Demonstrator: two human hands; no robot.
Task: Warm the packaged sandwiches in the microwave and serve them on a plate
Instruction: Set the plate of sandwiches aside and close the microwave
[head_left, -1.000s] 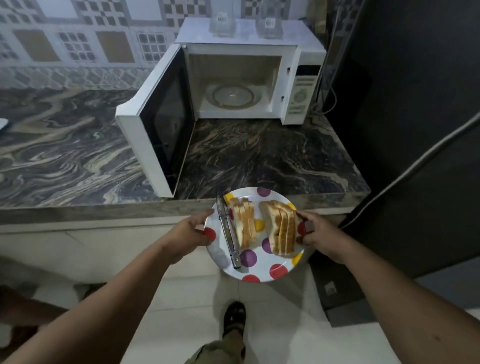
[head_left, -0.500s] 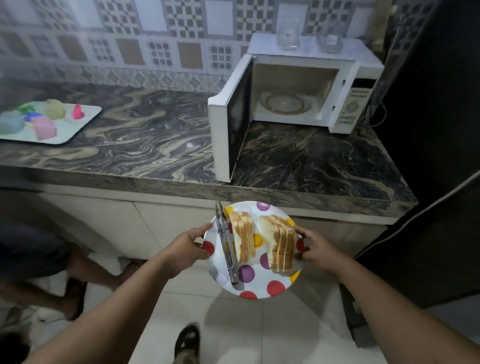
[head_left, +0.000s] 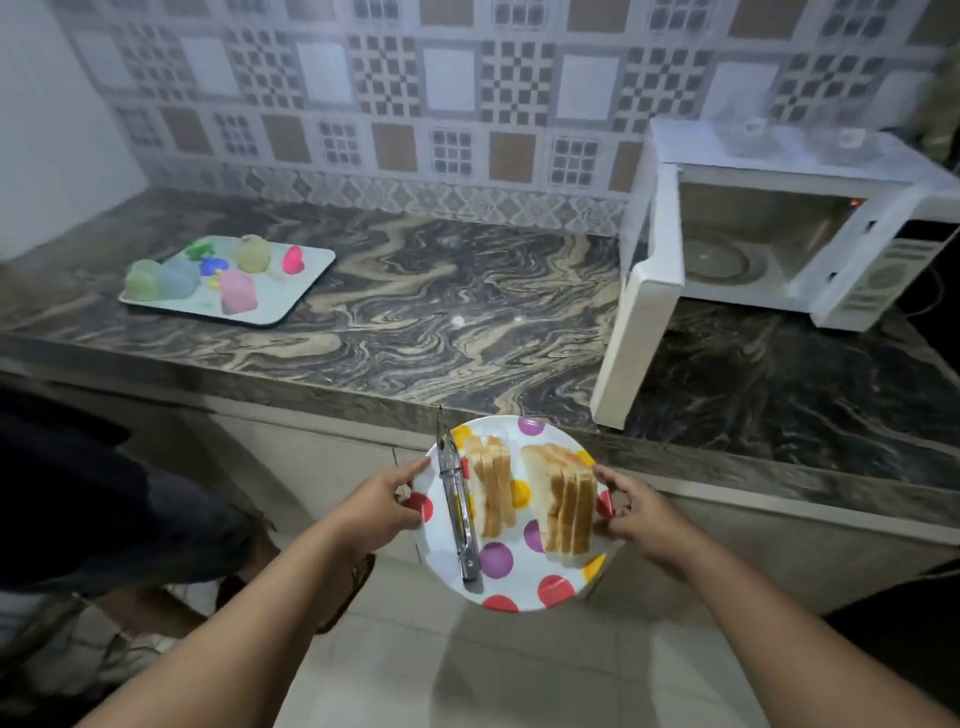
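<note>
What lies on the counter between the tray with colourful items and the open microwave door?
Only bare marbled counter shows between the tray and the microwave door, seen in the head view.

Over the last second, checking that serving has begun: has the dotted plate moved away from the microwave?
Yes. The plate, held by the left hand and right hand, has moved leftward from the open microwave, now off its door's left side, below the counter edge.

Dark marbled countertop (head_left: 415, 312), white tray (head_left: 291, 291) at left, open microwave (head_left: 779, 234) at right
</note>
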